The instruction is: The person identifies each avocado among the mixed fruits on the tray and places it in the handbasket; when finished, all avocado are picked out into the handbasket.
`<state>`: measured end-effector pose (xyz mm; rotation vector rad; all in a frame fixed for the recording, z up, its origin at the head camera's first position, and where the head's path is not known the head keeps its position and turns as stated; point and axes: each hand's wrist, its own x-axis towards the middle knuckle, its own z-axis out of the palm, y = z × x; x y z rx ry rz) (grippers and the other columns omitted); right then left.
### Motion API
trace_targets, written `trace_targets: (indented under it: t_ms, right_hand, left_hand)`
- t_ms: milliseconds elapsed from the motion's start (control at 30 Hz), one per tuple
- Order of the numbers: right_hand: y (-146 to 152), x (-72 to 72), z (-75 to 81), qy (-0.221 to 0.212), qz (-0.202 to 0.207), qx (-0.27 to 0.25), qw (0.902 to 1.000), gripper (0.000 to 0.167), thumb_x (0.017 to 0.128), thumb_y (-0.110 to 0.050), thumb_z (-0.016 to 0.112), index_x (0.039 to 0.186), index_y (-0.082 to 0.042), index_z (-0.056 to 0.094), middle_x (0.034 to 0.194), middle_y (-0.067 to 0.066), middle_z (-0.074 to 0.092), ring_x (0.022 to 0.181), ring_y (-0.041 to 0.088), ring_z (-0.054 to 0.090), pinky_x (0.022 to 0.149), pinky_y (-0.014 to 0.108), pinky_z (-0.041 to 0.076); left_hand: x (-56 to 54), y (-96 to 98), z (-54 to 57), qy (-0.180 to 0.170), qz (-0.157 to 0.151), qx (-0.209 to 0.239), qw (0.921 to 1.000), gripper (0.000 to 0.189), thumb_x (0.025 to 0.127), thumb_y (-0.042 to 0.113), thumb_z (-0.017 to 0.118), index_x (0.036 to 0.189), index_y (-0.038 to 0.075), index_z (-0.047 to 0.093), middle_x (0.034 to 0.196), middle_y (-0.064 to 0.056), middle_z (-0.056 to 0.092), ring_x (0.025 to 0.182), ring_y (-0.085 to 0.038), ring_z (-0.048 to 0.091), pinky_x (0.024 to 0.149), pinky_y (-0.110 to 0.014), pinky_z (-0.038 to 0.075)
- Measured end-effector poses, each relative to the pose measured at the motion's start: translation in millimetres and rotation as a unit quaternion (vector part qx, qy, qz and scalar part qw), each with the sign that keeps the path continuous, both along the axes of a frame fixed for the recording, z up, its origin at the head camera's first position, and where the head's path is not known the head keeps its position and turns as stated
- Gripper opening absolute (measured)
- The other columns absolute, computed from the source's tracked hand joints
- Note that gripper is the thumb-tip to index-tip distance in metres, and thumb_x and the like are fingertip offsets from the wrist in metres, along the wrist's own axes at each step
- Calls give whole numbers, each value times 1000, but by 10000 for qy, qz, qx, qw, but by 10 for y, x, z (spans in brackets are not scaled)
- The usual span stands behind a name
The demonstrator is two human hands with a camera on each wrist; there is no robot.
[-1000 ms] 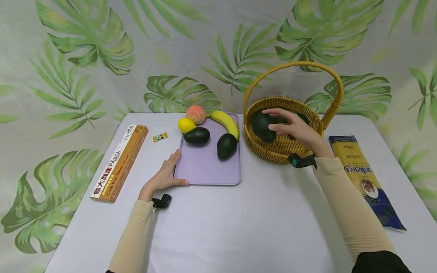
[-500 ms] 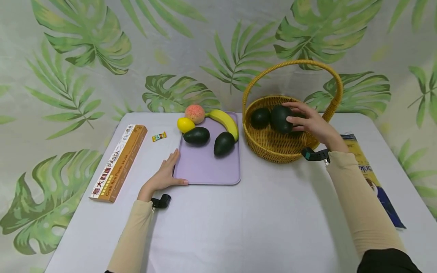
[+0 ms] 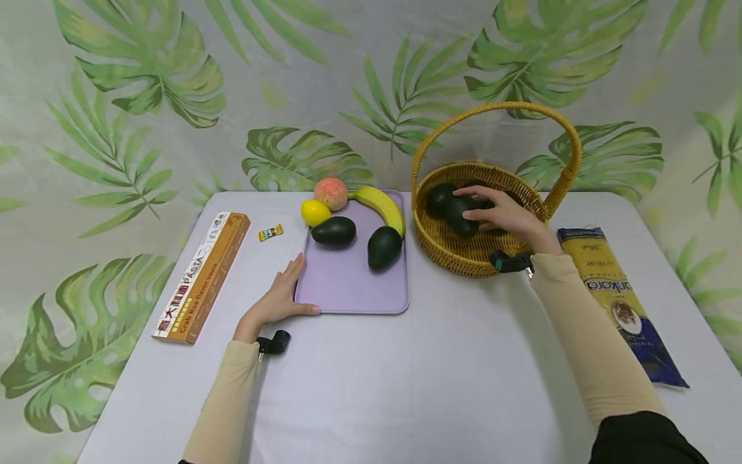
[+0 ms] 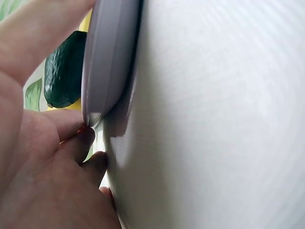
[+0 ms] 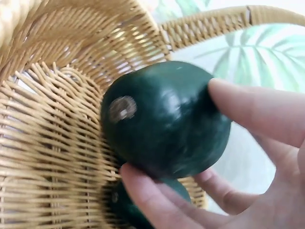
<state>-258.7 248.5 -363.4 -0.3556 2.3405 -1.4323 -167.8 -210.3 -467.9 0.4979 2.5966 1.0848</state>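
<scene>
My right hand [image 3: 510, 218] grips a dark green avocado [image 3: 461, 219] inside the wicker basket [image 3: 443, 261]. In the right wrist view, thumb and fingers hold this avocado [image 5: 167, 126] from its sides, its brown stem spot showing; a second avocado [image 5: 127, 205] lies beneath. More avocados [image 3: 438, 198] sit in the basket, partly hidden by the hand. At the near left corner of the lilac tray [image 3: 350, 290], my left hand [image 3: 278, 298] touches the edge with fingers and thumb spread. Two avocados [image 3: 333, 231], a banana [image 3: 382, 209], a lemon [image 3: 315, 212] and a peach [image 3: 332, 193] are grouped toward the tray's back.
A pasta box [image 3: 203, 277] lies on the left side of the table, with a small candy wrapper [image 3: 270, 232] between it and the tray. Right of the basket is a yellow and blue bag [image 3: 620, 303], partly behind the right sleeve. The basket's tall handle [image 3: 498, 109] arches over it.
My right hand has carried the avocado rightward in the basket, then back left and slightly nearer. The right-hand avocado on the tray has rocked a little. My left hand has stayed in place.
</scene>
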Motion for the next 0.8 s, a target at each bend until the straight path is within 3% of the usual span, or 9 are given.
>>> trace_targets:
  t_ms: [167, 367, 433, 533, 600, 667, 700, 800]
  right_hand:
    - [-150, -60, -24, 51, 137, 330, 9993, 49, 96, -12, 58, 142, -6, 43, 149, 26, 21, 121, 38, 40, 80, 46, 51]
    - [-318, -103, -11, 51, 131, 408, 9991, 48, 94, -5, 56, 140, -2, 44, 146, 27, 25, 117, 39, 42, 75, 47, 52]
    - [-360, -117, -2, 52, 117, 568, 9983, 47, 93, -3, 56, 139, -2, 46, 144, 27, 27, 112, 37, 44, 74, 45, 50]
    - [-410, -142, 2, -61, 258, 831, 9962, 48, 92, -2, 55, 140, -1, 45, 142, 29, 30, 89, 34, 47, 70, 44, 45]
    - [-425, -157, -1, -211, 431, 1004, 9938, 50, 93, -3, 54, 141, -1, 43, 142, 30, 31, 86, 33, 48, 73, 45, 44]
    - [-427, -153, 6, -366, 605, 1062, 9918, 51, 94, -5, 53, 143, 0, 40, 143, 31, 29, 94, 36, 51, 80, 48, 44]
    - [-421, -145, 10, -422, 662, 1051, 9914, 51, 95, -5, 52, 143, 1, 39, 144, 31, 28, 106, 37, 49, 86, 50, 44]
    - [-382, -98, 31, -483, 708, 915, 9921, 49, 97, -7, 49, 144, 2, 36, 146, 30, 26, 127, 43, 36, 96, 57, 39]
  left_hand:
    - [2, -2, 0, 4, -15, -31, 10000, 117, 75, 34, 82, 150, -6, 3, 157, -22, -3, 143, -38, -6, 112, -54, -8]
    - [2, 5, -5, -21, -9, 6, 10000, 117, 75, 35, 82, 150, -6, 2, 157, -21, -4, 143, -37, -6, 112, -54, -8]
    - [2, 4, -10, -33, -7, -2, 10000, 118, 75, 36, 82, 150, -5, 2, 157, -21, -4, 143, -37, -6, 112, -54, -8]
    - [2, 0, -18, -41, 2, -7, 10000, 118, 74, 37, 82, 151, -5, 2, 157, -20, -4, 143, -37, -7, 112, -54, -8]
    - [2, -4, -19, -35, 0, 3, 10000, 118, 74, 37, 82, 150, -5, 2, 157, -21, -4, 143, -38, -7, 112, -54, -8]
    - [3, -4, -16, -28, -1, 17, 10000, 118, 74, 37, 82, 150, -5, 2, 157, -21, -4, 143, -38, -7, 112, -54, -8]
    - [3, -4, -15, -28, -3, 24, 10000, 118, 74, 37, 82, 150, -5, 2, 157, -21, -4, 143, -38, -7, 112, -54, -8]
    - [4, -2, -16, -12, -8, 42, 10000, 119, 74, 37, 82, 150, -5, 2, 157, -21, -4, 143, -38, -7, 112, -54, -8]
